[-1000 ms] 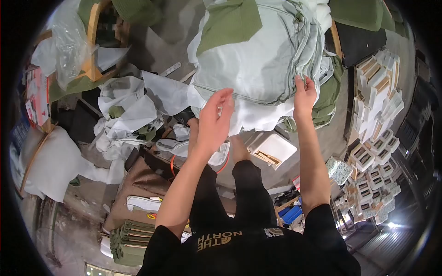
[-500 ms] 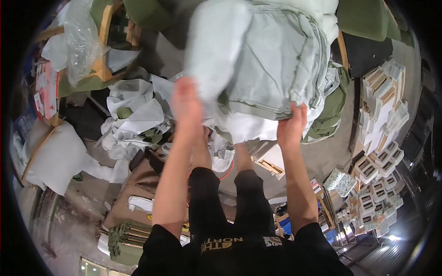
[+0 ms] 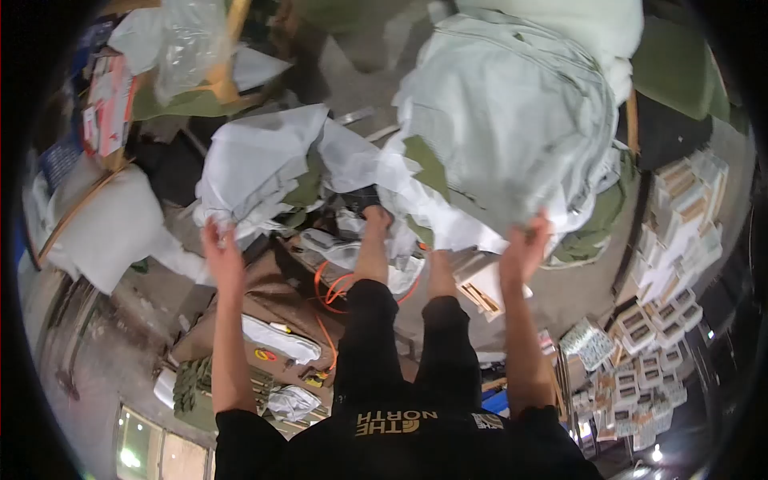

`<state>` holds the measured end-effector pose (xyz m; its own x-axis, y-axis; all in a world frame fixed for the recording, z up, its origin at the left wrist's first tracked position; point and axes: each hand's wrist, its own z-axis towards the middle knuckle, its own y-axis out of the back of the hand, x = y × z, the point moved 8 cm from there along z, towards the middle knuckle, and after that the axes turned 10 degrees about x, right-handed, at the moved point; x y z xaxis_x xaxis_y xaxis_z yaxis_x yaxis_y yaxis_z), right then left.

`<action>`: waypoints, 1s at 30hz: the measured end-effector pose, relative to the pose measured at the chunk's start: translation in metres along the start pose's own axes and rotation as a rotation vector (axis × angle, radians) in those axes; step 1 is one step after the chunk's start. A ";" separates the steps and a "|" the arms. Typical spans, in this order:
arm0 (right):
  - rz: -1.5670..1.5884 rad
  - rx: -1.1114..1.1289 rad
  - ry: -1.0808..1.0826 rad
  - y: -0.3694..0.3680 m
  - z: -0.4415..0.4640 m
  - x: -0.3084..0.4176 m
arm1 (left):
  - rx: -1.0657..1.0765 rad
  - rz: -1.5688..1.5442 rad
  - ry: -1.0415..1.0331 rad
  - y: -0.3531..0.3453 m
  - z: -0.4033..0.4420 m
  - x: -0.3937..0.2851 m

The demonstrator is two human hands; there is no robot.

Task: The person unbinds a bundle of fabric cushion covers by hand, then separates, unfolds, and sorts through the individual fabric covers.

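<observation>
Left hand, at white cloth left of the grey cloth; right hand, at the latter's near edge. Grips cannot be told; even tension limits creasing.

We are seeing a thin white sheet on the left. It is rising to a soft peak, hanging in folds and bunching up at our left hand. On the right, we are looking at a big pale green cover. It is lying spread out and a bit wrinkly, with a ropy edge curving around its far side. Its near edge is lying by our right hand, where things are looking too blurry to tell if they are touching.
</observation>
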<state>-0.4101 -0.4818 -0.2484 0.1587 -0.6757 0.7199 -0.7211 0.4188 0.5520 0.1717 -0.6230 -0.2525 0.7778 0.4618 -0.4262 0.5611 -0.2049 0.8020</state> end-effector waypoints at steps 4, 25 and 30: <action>-0.166 0.515 0.701 -0.122 -0.083 0.132 | 0.704 -0.688 -0.006 -0.125 -0.079 -0.206; -0.557 -0.273 0.406 0.062 0.088 0.010 | 0.465 -0.648 0.052 -0.165 -0.061 -0.108; -0.266 0.277 0.674 -0.081 -0.025 0.109 | 0.874 -0.682 -0.012 -0.182 -0.084 -0.287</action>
<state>-0.3176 -0.5740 -0.2038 0.6622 -0.1800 0.7274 -0.7294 0.0675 0.6807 -0.1778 -0.6455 -0.2412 0.2294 0.7021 -0.6742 0.8756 -0.4513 -0.1721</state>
